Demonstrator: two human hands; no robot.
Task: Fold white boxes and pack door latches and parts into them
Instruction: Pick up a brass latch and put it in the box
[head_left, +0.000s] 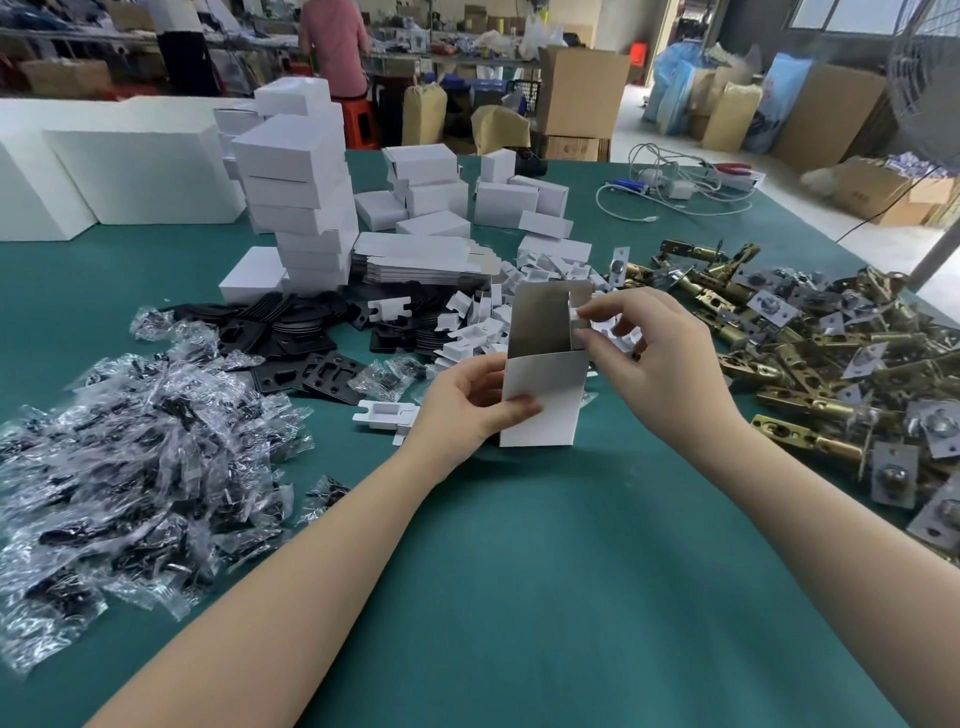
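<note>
A white box (550, 389) stands upright on the green table (545, 571), its top open and its lid flap raised. My left hand (467, 402) grips its lower left side, thumb across the front. My right hand (644, 353) pinches a small white insert (577, 315) at the box's open top right corner. Brass door latches (831, 358) lie heaped to the right. Clear bags of black parts (130, 457) are piled at the left. Black plates (301, 338) and loose white inserts (478, 322) lie behind the box.
A leaning tower of folded white boxes (301, 197) and flat box blanks (421, 260) stand at the back. White cables (675, 187) lie at the far right. A fan (930, 83) stands at the table's right edge. A person (332, 41) works beyond.
</note>
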